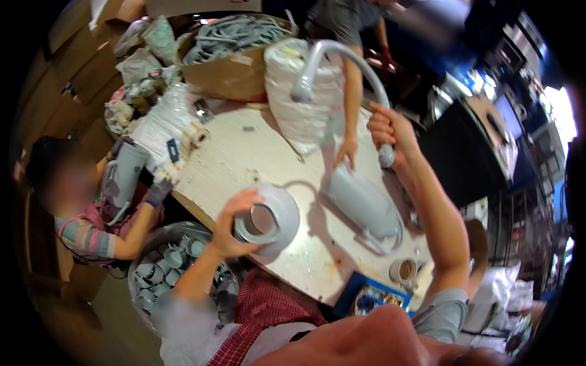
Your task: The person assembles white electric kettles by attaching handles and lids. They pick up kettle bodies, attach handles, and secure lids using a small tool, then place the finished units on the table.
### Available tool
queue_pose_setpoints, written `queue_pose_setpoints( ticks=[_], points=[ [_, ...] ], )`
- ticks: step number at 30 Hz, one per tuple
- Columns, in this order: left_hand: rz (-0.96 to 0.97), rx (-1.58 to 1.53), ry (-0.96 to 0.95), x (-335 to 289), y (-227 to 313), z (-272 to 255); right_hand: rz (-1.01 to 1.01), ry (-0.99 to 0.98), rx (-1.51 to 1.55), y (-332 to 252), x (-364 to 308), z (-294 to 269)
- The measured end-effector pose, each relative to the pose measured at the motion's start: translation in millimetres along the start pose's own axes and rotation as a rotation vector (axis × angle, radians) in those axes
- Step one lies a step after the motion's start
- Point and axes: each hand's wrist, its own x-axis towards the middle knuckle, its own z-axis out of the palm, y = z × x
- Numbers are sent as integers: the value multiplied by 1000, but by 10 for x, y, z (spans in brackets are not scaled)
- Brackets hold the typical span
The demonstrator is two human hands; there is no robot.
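My left hand (231,227) is wrapped round the neck of a light grey plastic jug body (282,213), tipped so its round opening faces me, above the white table (235,158). Raised on the right, my right hand (394,135) is closed round one end of a long curved grey handle (349,50), which arches up and over to the left. Between my hands and farther right, a second grey jug (363,204) with a handle lies on its side on the table. A co-worker's hand (347,152) touches its far end.
At left, another person in gloves holds a grey jug (125,174). Below stands a lined tub (139,259) of small grey parts. A carton (223,79) of curved handles and a white sack (293,91) stand behind. Near right are a blue tray (348,293) and a cup (403,270).
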Motion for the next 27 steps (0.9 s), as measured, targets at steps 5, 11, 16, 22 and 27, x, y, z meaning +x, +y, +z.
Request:
queue_pose_setpoints(
  ticks=[5,11,16,22,27],
  points=[
    [155,-175,30,-546,319,308,-384,33,-351,181,-1436,-292],
    [233,-233,162,-1383,1006,269,-672,-123,-418,842,-3233,-324],
    [329,-319,-338,-2247,1857,395,-935,98,-450,2489,-4295,-346],
    [354,-369,-981,-3035,2520,678,-858,12,-158,3837,-4662,-980],
    [-347,-1162,-399,-3504,2369,412,-439,41,128,4934,-4461,-902]
  ],
)
